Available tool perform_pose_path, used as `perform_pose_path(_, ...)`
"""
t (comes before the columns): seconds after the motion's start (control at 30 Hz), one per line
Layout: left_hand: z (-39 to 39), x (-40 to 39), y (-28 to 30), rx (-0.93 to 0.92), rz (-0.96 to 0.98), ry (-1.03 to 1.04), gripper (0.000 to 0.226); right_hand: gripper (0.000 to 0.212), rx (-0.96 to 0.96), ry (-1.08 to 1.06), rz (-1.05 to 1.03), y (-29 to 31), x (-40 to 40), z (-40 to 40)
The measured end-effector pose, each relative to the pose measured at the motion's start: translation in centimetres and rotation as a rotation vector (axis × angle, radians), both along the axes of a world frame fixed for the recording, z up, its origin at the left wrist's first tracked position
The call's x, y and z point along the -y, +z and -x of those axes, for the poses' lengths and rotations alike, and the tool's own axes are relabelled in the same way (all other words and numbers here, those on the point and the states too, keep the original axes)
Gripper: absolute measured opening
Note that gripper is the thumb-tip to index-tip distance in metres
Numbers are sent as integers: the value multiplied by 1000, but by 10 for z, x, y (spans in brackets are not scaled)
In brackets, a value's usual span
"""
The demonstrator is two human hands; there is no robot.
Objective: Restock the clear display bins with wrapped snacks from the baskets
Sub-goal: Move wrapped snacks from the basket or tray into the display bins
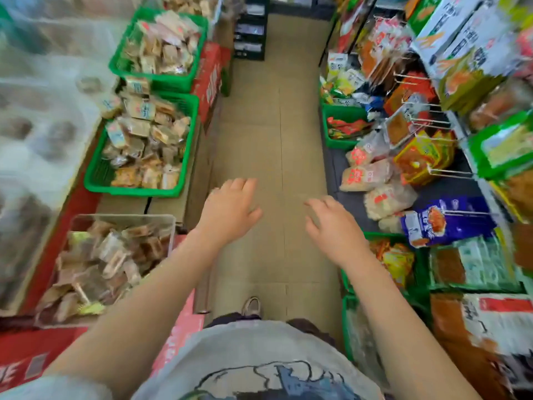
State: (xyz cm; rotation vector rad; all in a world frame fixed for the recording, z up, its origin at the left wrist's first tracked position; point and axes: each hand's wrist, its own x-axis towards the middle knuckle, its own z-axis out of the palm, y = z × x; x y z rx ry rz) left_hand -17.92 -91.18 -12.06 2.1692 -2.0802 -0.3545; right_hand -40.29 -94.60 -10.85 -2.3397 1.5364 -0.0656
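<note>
Here, both hands (pixel 230 207) empty

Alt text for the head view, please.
Both hands, left hand and right hand, hover open and empty over the shop aisle floor. To the left sit two green baskets of wrapped snacks and a clear bin, partly filled.

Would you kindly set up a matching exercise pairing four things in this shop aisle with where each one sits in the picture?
Things:
1. clear bin
2. purple snack bag
3. far green basket
4. left hand

Places:
A. over the bare aisle floor
B. upper left, farthest along the aisle
C. lower left, nearest the person
D. right side, on the shelf rack

Pairs: 1-C, 2-D, 3-B, 4-A
</note>
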Motion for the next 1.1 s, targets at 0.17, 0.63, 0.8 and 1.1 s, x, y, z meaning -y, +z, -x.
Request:
perform_pose_path(0.17, -13, 152, 14, 14, 10, -18, 61, 37, 137, -85, 24, 9, 147, -5)
perform_pose_path(0.63, -119, 578, 31, 22, 27, 187, 76, 42, 91, 144, 3, 16, 641, -135)
perform_pose_path(0.8, -201, 663, 23, -3, 68, 399, 67, 41, 126, 302, -38, 18, 763, -244)
perform_pose_path(1.1, -404, 809, -17, -114, 91, 680, 62, 41, 19, 549, -122, 7, 944, -459)
